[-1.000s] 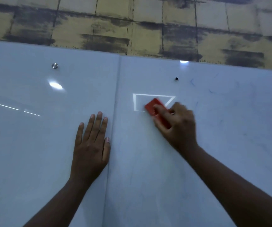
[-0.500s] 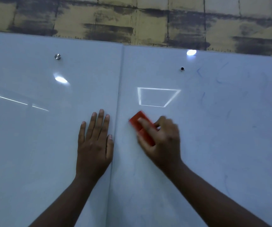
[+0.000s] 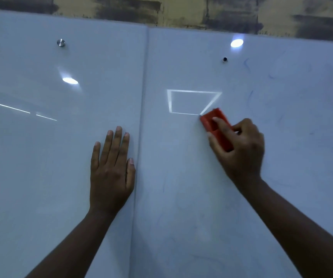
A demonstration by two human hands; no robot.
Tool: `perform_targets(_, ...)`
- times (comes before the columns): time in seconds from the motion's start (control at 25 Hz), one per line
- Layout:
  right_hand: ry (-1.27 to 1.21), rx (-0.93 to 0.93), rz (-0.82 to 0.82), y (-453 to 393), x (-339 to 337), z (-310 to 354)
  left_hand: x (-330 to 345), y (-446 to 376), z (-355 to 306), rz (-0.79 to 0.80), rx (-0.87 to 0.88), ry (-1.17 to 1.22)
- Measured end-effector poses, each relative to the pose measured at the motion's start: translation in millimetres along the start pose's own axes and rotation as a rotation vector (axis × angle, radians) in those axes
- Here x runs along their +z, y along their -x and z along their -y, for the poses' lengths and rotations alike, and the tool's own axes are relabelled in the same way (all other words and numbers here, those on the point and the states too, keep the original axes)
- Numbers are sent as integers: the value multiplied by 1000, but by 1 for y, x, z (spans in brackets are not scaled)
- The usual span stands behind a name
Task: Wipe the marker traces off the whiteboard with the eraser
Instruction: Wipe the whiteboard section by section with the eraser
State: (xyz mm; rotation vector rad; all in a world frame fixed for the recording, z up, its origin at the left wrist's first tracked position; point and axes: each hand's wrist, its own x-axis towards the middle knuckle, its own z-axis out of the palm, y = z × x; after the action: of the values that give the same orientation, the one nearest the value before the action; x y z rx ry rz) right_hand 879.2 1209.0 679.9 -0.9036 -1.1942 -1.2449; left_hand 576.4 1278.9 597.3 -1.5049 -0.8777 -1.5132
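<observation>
Left hand (image 3: 111, 173): flat on the glossy white whiteboard (image 3: 181, 207), palm down, four fingers straight and close together pointing up, thumb tucked along the side. It holds nothing. It lies on the left panel, thumb edge just beside the vertical seam (image 3: 141, 137) between the two panels. Forearm comes up from the lower left of the view.

Right hand (image 3: 239, 151): fingers curled round the red rectangular block eraser (image 3: 215, 127), index finger laid along its top face, thumb on the lower edge. Eraser is pressed to the right panel, tilted, long axis running from upper left to lower right. Its upper-left corner touches the lower right corner of a bright four-sided light reflection (image 3: 191, 101). Right forearm enters from the lower right, angled up and to the left.

Hands are well apart, one on each side of the seam.

Faint blue marker traces (image 3: 247, 65) show on the right panel, above and right of the eraser; fainter ones lie lower down. Round metal stud (image 3: 61, 42) on the left panel, small dark hole (image 3: 225, 59) on the right. Stained yellow tiled wall (image 3: 181, 7) above the board
</observation>
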Motion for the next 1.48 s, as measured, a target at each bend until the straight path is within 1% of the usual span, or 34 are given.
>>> perform_targets(0.12, -23, 87, 38, 7, -10, -7, 0, 8, -1, -2, -13, 1)
perform_targets(0.24, -46, 84, 91, 6, -10, 17, 0, 12, -2, 2, -24, 0)
perform_targets(0.36, -47, -87, 153, 34, -5, 61, -1, 14, -3, 14, -32, 9)
perform_targets(0.44, -86, -256, 234, 72, -7, 89, -2, 18, -2, 31, -27, 9)
perform_targets(0.52, -106, -395, 321, 107, -14, 103, -4, 25, -1, 57, -19, 3)
perform_targets(0.64, -100, -468, 414, 117, -22, 99, -6, 36, -1, 76, -22, 1)
perform_targets(0.72, -87, -423, 400, 99, -26, 87, -7, 43, -2, 70, -30, 8)
perform_targets(0.84, -40, -191, 295, 65, -36, 46, -8, 50, -2, 67, -31, 11)
perform_targets(0.96, 56, 34, 292, 62, -47, 12, -7, 59, -2, 67, -37, 4)
perform_targets(1.08, 45, 135, 251, 77, -49, 9, -7, 66, -4, 63, -50, -5)
perform_targets(1.2, 10, 192, 225, 89, -39, 32, -7, 73, -6, 77, -65, -12)
perform_targets(1.24, -14, 190, 224, 92, -36, 45, -8, 76, -6, 82, -65, -15)
perform_targets(1.32, -67, 123, 251, 104, -30, 74, -8, 81, -6, 93, -61, -20)
perform_targets(1.48, -141, -152, 417, 161, -38, 114, -10, 92, -5, 111, -52, -13)
